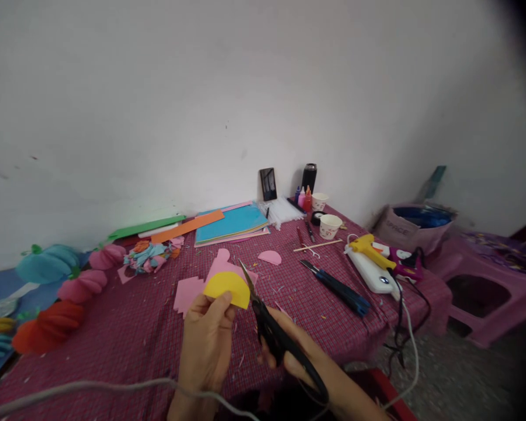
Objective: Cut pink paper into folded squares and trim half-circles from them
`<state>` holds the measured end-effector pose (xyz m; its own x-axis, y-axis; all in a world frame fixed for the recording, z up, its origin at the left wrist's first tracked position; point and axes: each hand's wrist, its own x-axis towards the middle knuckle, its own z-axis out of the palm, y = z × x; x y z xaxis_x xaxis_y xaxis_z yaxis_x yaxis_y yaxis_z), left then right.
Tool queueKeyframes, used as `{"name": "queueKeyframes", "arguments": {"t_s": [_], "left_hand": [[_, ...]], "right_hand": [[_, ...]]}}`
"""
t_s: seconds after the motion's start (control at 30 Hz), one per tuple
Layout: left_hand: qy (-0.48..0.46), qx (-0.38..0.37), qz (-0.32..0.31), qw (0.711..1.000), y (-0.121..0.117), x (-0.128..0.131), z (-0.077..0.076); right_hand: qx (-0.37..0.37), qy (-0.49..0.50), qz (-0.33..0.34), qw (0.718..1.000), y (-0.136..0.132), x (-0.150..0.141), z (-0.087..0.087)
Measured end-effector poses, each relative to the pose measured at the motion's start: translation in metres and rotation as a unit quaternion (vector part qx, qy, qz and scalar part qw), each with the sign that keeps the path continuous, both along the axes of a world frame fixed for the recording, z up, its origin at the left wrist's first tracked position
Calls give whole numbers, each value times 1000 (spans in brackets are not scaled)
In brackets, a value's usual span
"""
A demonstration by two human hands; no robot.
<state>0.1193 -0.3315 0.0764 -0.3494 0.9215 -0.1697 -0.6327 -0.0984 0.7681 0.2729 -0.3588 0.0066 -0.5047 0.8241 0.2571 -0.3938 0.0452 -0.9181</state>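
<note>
My left hand pinches a yellow half-round paper piece above the table. My right hand grips black scissors, whose blades point up and touch the right edge of the yellow piece. Pink paper cutouts lie on the red checked tablecloth just beyond my hands, and a small pink half-round lies farther back.
A stack of coloured paper sheets lies at the back by the wall. Paper cups, small bottles, a yellow glue gun, blue-handled scissors and cables sit on the right. Paper flowers line the left. A pink plastic stool stands right.
</note>
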Motion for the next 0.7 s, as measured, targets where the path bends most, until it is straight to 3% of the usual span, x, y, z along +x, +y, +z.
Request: {"name": "queueKeyframes", "arguments": {"t_s": [0.3, 0.5, 0.7], "left_hand": [[43, -8, -20, 999, -2, 1, -7], [66, -3, -15, 998, -2, 1, -8], [89, 2, -24, 996, 0, -3, -9]], "right_hand": [[-43, 50, -7, 998, -1, -4, -12], [-54, 36, -34, 997, -1, -2, -7], [-48, 21, -43, 998, 1, -1, -16]]}}
